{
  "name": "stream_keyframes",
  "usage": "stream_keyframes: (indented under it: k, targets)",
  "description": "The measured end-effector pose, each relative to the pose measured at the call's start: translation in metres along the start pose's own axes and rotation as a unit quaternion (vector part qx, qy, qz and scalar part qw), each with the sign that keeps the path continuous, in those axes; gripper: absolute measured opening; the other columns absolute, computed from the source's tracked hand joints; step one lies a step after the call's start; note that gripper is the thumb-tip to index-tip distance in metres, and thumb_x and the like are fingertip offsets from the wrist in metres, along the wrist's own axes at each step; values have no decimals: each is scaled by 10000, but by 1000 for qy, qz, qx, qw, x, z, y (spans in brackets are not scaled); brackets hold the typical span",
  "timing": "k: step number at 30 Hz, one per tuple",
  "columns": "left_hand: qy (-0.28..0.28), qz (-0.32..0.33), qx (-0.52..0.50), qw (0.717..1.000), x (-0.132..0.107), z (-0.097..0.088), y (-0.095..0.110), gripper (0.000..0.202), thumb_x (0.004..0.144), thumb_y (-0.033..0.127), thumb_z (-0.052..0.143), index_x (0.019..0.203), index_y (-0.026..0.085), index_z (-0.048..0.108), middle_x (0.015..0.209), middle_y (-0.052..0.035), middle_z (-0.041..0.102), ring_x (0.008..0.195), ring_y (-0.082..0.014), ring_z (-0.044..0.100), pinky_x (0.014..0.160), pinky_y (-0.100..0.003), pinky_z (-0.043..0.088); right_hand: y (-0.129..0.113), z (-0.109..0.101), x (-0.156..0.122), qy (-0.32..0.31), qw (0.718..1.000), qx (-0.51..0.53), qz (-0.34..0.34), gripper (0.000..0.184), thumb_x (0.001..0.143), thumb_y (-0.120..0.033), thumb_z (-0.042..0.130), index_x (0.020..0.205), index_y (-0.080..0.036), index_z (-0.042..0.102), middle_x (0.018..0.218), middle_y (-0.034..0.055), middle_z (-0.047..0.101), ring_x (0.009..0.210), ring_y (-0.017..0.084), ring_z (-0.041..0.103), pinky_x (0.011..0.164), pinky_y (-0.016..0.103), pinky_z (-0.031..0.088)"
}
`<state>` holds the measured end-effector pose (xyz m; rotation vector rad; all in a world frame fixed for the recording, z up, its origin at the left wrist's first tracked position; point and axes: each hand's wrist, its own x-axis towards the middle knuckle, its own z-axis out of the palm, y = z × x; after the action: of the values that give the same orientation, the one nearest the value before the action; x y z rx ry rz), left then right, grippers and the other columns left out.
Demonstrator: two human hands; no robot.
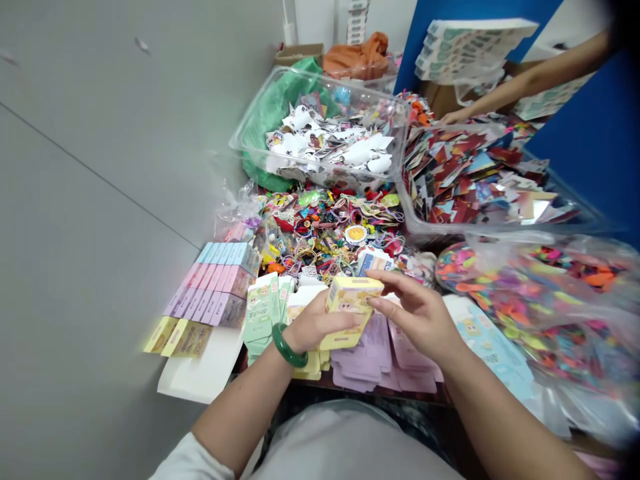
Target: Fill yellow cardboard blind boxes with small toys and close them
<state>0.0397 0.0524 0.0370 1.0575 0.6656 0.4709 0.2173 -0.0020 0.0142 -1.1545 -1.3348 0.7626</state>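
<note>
A small yellow printed carton (350, 300) is held upright, slightly tilted, over the front of the table. My left hand (313, 327), with a green bangle at the wrist, wraps round its lower left side, thumb across the front. At the carton's upper right corner my right hand (423, 317) has its thumb and fingertips closed on the edge. Beneath and around the hands lie stacks of flat cartons: green ones (261, 310), purple ones (357, 360), pink ones (413, 360) and light blue ones (493, 340). Some yellow flat cartons are partly hidden by my left hand.
Left, rows of coloured cartons (215, 283) stand in a white tray (200, 373). Behind lie a heap of small trinkets (315, 227) and clear bins of white cut pieces (330, 143) and reddish cards (465, 167). Another person's arm (525, 83) reaches in beside bagged colourful pieces (550, 300).
</note>
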Motion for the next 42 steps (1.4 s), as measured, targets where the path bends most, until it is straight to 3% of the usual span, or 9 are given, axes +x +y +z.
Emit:
stream_keyframes:
  k: [5,10,13,16,18,23,32,37,42]
  targets:
    - [-5,39,51,998,2,1,1,457,683,275,810,1091,176,630,1000,-52,686,875,-185,633,818,-305,479,-10,-2,1,13,999,42,-27,261,788,-233,720,1039,-304,745,1016,19,724,971,195,629,809,320,499]
    - [33,29,-39,998,5,-4,2,501,854,440,591,1302,270,446,1157,-72,608,795,-169,672,727,-322,540,-1,-7,20,48,949,132,281,206,714,-398,690,716,-193,702,675,40,695,573,165,606,509,274,457]
    - [43,91,114,988,4,-4,3,538,820,258,605,1333,303,451,1386,-88,476,1054,-224,630,857,-355,530,12,-4,28,64,908,165,381,212,629,-385,646,551,-202,572,532,27,612,467,149,536,426,261,390]
    - [38,176,287,941,3,-1,1,552,773,158,640,1301,276,529,1434,-86,463,1322,-265,433,1017,-362,444,18,4,28,62,908,166,379,175,574,-342,624,520,-203,532,530,15,588,491,143,522,436,253,382]
    - [41,198,317,927,6,0,-2,485,784,132,617,1252,251,578,1351,-84,554,1292,-251,470,1044,-362,417,18,8,27,57,912,160,373,153,563,-321,605,519,-200,523,531,4,566,496,135,500,437,248,367]
    - [54,194,305,931,13,-3,-7,406,780,37,526,1110,221,674,1197,-53,682,1123,-199,606,1005,-328,433,14,9,27,33,925,136,352,161,592,-307,543,487,-207,471,488,-22,458,460,108,391,405,238,281]
    - [62,171,295,938,9,-5,-2,294,784,110,606,1027,226,724,1129,-59,715,1074,-210,638,987,-345,459,23,14,23,-27,960,32,277,248,697,-375,467,518,-206,498,537,-2,536,538,144,509,498,251,391]
    - [96,121,269,951,4,-13,2,244,809,214,633,1040,226,709,1130,-62,713,1082,-233,636,967,-364,485,21,-42,63,20,964,-164,208,143,699,-293,583,605,-199,636,614,4,639,632,172,580,617,266,425]
    - [100,83,194,972,3,-19,-4,334,805,354,683,1117,233,671,1126,-59,715,1062,-253,647,949,-381,499,27,-135,142,191,894,-347,210,131,780,-179,557,739,-183,681,881,98,724,962,255,630,832,312,422]
